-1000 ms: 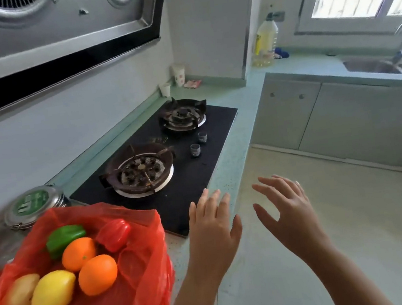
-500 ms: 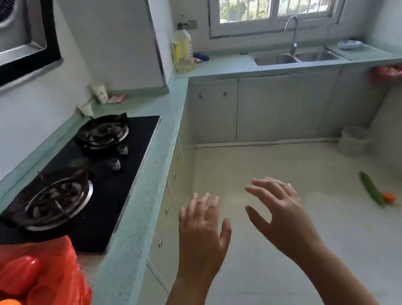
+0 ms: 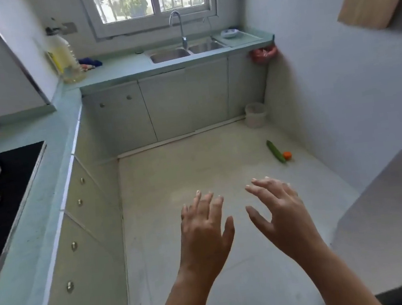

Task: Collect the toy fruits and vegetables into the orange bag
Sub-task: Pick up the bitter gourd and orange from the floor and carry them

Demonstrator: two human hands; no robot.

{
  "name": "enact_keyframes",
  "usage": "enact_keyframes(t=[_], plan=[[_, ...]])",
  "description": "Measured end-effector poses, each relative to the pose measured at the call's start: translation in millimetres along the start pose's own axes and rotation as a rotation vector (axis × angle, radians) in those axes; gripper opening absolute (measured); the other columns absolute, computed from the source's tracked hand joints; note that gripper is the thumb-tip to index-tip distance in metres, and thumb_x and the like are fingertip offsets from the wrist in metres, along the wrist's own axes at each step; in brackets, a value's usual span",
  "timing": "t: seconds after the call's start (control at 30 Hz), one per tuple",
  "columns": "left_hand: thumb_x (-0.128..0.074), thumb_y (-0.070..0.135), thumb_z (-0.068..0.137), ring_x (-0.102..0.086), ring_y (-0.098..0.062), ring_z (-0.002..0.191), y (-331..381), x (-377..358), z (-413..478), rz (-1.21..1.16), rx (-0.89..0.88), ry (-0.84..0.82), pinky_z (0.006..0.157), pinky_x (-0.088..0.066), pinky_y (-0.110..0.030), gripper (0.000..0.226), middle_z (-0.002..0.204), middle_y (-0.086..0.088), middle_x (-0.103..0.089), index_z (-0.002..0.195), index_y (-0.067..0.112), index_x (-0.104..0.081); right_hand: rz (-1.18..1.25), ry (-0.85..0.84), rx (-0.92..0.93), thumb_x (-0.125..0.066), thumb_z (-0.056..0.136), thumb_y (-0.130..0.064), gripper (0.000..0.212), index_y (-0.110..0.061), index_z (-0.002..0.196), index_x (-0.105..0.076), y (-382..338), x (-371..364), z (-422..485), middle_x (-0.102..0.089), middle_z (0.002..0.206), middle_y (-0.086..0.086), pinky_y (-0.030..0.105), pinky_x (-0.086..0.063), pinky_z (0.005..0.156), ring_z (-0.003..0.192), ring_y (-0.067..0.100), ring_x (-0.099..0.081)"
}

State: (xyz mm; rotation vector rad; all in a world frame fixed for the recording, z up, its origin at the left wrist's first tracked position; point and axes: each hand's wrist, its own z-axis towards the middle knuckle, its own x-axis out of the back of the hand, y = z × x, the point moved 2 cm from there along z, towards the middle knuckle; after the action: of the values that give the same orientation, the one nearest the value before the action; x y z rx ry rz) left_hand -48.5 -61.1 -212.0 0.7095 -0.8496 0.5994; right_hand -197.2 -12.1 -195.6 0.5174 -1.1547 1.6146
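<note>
A green toy cucumber (image 3: 275, 151) lies on the pale floor near the right wall, with a small orange toy (image 3: 287, 155) touching its near end. My left hand (image 3: 204, 230) and my right hand (image 3: 282, 215) are held out side by side above the floor, fingers spread and empty. Both toys lie beyond and to the right of my right hand. The orange bag with the collected toys is out of view.
A green counter (image 3: 51, 155) with drawers runs along the left, bearing a black stove (image 3: 1, 182). A sink (image 3: 182, 52) sits under the window. A white bin (image 3: 255, 114) stands in the far right corner. A red bag (image 3: 262, 53) hangs at the counter's end.
The view has swung right, away from the stove and the orange bag, which left the frame. The cucumber and orange toy on the floor came into view. Both hands stayed open.
</note>
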Motion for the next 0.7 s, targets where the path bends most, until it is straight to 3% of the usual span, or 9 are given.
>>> enact_keyframes(t=[0.27, 0.7], plan=[[-0.042, 0.033, 0.083, -0.057, -0.035, 0.111, 14.4, -63.1, 79.1, -0.059, -0.124, -0.058, 0.09, -0.041, -0.055, 0.042, 0.111, -0.014, -0.066, 0.107, 0.008, -0.065, -0.091, 0.08, -0.136, -0.044, 0.081, -0.04, 0.044, -0.013, 0.112, -0.061, 78.3, 2.3, 38.0, -0.063, 0.114, 0.009, 0.054, -0.041, 0.091, 0.11, 0.031, -0.056], [-0.042, 0.033, 0.081, -0.055, -0.037, 0.114, 5.3, -195.6, 297.0, -0.273, -0.24, -0.083, 0.091, -0.038, -0.057, 0.043, 0.112, -0.014, -0.065, 0.108, 0.006, -0.064, -0.28, 0.135, -0.292, -0.043, 0.081, -0.04, 0.045, -0.012, 0.111, -0.062, 197.8, -19.4, 207.0, -0.063, 0.115, 0.008, 0.042, -0.037, 0.094, 0.112, 0.02, -0.044]])
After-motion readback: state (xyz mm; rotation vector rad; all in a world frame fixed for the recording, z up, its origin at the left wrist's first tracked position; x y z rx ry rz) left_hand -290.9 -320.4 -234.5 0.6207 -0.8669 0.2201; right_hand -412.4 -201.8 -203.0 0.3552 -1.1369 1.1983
